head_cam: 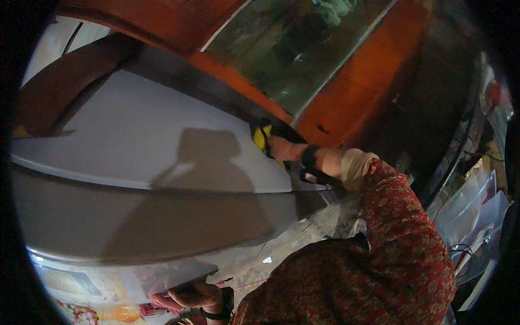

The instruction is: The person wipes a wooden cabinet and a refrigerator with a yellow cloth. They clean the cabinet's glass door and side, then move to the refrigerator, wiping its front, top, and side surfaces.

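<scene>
My right hand (284, 149) grips a yellow-and-black object (261, 137), possibly a hand tool, at the right end of a pale grey panel (134, 105). The fingers and the wrist hide much of it, so its kind is unclear. Low in the view, my left hand (197, 295) is beside the dark edge of a thin, glossy sheet (187, 273), below the panel's front. Its fingers point left; whether they hold the sheet is not plain. Both wrists wear black bands. The shadow of my head and shoulders falls across the panel.
Behind the panel stands an orange-brown surface (357, 81) with a dark green glassy pane (280, 48). A brown curved piece (69, 87) is at the left. Clear plastic sheets or bags (471, 215) and thin cables crowd the right. Printed, glossy material (118, 313) lies at lower left.
</scene>
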The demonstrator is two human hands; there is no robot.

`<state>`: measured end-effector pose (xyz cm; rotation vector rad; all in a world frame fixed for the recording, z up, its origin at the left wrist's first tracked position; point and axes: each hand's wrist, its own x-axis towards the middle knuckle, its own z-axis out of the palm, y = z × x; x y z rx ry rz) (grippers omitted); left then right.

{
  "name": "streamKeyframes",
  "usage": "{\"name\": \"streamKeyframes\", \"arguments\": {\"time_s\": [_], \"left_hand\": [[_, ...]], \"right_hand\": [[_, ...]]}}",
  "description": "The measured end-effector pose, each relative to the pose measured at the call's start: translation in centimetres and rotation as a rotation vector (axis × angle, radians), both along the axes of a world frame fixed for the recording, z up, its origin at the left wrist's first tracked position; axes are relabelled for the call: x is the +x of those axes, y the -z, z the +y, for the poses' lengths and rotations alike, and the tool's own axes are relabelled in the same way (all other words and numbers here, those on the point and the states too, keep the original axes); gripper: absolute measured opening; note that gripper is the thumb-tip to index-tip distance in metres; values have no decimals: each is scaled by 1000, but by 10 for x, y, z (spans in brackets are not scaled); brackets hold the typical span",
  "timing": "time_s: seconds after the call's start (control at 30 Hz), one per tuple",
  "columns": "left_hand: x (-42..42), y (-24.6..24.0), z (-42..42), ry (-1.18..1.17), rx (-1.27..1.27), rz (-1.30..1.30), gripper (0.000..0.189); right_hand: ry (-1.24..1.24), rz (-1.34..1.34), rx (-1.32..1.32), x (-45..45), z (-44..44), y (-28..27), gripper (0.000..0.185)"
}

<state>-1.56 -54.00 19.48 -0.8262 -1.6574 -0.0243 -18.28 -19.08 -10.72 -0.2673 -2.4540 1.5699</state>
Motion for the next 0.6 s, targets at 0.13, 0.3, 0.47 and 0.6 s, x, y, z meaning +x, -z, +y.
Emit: {"name": "streamKeyframes", "arguments": {"time_s": [0.13,0.3,0.47,0.6], "left_hand": [[-4,-7,17,55,-74,16,54],[4,-13,14,-35,-85,13,52],[5,-8,14,-23,-67,-38,52],[4,-5,16,12,-67,-87,53]], "right_hand": [[-122,-119,-97,81,-6,28,28],[-290,-173,-167,153,-8,-23,31],[-196,273,8,190,-20,-97,33],[-161,616,-83,195,-26,-184,33]]}}
